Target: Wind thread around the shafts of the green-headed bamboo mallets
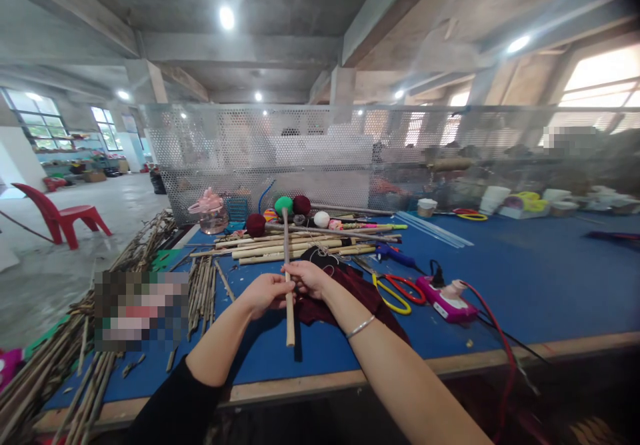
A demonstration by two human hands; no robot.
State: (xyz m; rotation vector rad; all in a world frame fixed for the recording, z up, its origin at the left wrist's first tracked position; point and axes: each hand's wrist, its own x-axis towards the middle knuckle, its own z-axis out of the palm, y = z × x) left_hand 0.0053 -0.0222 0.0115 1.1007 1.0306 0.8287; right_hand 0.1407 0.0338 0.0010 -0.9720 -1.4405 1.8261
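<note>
Both my hands hold a thin wooden stick [290, 321] over the blue table. Its near half is pale bare wood, and the far half looks grey. At its far end the stick lines up with a green ball [283, 205]; whether the two are joined I cannot tell. My left hand [266, 295] pinches the stick from the left. From the right, my right hand [311, 279] grips it slightly higher, fingers closed around it. Beneath my right forearm lies dark red cloth [337, 298]. Pale wooden sticks [280, 253] lie beyond my hands.
Yellow-handled scissors [393, 295], red-handled scissors [407, 287], a blue glue gun [395, 254] and a purple power strip [447, 299] lie to the right. Thin brown twigs [203, 291] spread leftward. Dark red balls [256, 225] and a white ball [321, 219] sit before a perforated metal screen [260, 145].
</note>
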